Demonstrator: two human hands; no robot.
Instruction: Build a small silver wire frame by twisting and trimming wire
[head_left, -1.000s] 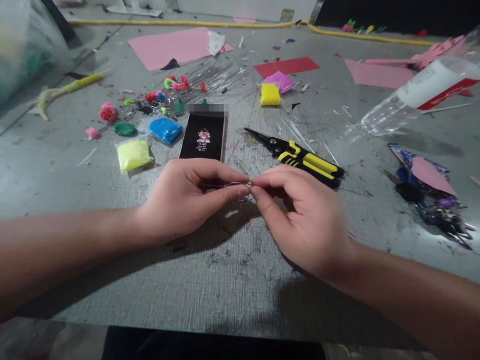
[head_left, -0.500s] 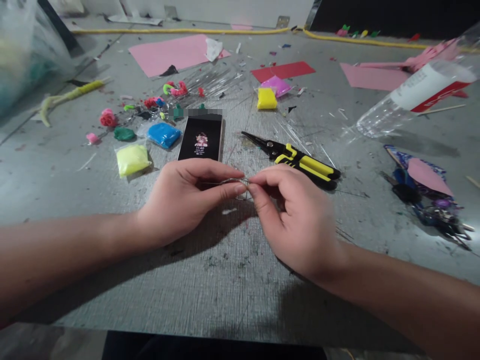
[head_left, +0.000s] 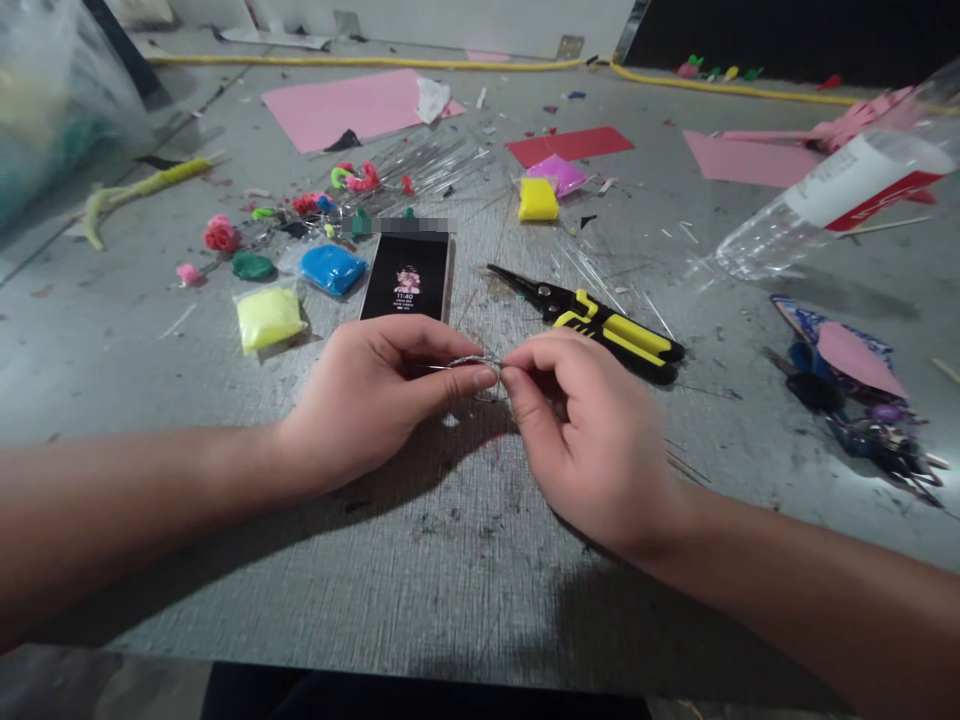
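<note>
L hand [head_left: 375, 395] pinches bent silvery wire [head_left: 489, 359]; R hand [head_left: 600, 440], also pinched tight, has its end just beside. Vs 1 s ago, more curve shows btwn hands: bending prob. progressing.

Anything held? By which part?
Thin, curved, silvery wire: left hand pinches it along the curve, right hand just beside; exact grip spots are partly hidden.

A grey, marked tabletop [head_left: 315, 590] is spreading before me, with scraps [head_left: 587, 221] scattered about it. A phone [head_left: 409, 272] is lying near the middle, and black-and-yellow pliers [head_left: 604, 328] are resting to its right. A pale yellow packet [head_left: 270, 318] and a blue packet [head_left: 332, 270] are sitting left. Farther back, a large pink sheet [head_left: 349, 105] and a red sheet [head_left: 574, 146] are lying flat.
</note>
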